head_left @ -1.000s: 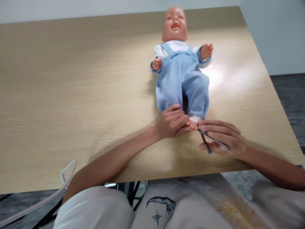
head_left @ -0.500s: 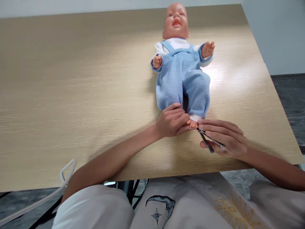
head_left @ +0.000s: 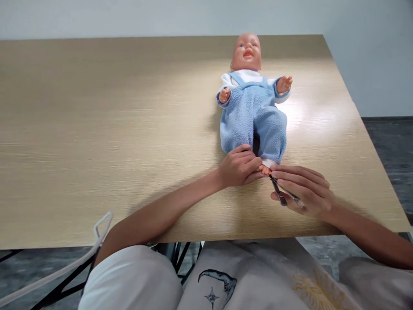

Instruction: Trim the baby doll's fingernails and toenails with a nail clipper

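Note:
A baby doll in blue fleece overalls and a white top lies on its back, its feet toward me. My left hand is closed around one bare foot of the doll, its toes showing at my fingertips. From the right, my right hand grips a metal nail clipper between thumb and fingers. The clipper's tip is at the doll's toes; whether it touches them I cannot tell. The doll's other foot is hidden behind my left hand.
The light wood table stretches far to the left, and its right edge slants down beside the doll. At the lower left, a white bent tube or cable rises past the table's front edge. A pale wall stands behind.
The view has tilted up, so the doll and table sit lower in it. The clipper's two levers look closer together. Both hands keep their holds.

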The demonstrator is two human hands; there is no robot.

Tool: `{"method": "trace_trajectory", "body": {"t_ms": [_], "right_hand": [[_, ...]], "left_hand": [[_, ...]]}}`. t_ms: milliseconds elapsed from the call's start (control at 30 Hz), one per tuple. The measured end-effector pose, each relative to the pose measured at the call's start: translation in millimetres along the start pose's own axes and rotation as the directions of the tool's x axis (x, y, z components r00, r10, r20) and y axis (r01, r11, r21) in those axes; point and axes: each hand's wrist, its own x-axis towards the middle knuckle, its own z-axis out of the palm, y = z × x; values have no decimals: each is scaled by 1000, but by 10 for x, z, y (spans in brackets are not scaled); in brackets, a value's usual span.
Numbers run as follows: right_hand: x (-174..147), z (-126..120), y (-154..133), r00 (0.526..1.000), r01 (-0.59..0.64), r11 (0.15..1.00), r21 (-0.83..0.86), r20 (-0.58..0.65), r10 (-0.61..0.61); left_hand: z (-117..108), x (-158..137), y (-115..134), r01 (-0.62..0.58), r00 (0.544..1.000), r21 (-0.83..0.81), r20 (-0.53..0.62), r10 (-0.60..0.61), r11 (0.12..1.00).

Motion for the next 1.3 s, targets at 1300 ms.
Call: {"method": "trace_trajectory", "body": {"t_ms": [1300], "right_hand": [[-90,117,-61,990,-138,989,44,-36,140]], "left_hand": [[9,-18,-22,-8,1000,-16,8,8,1000]]}}
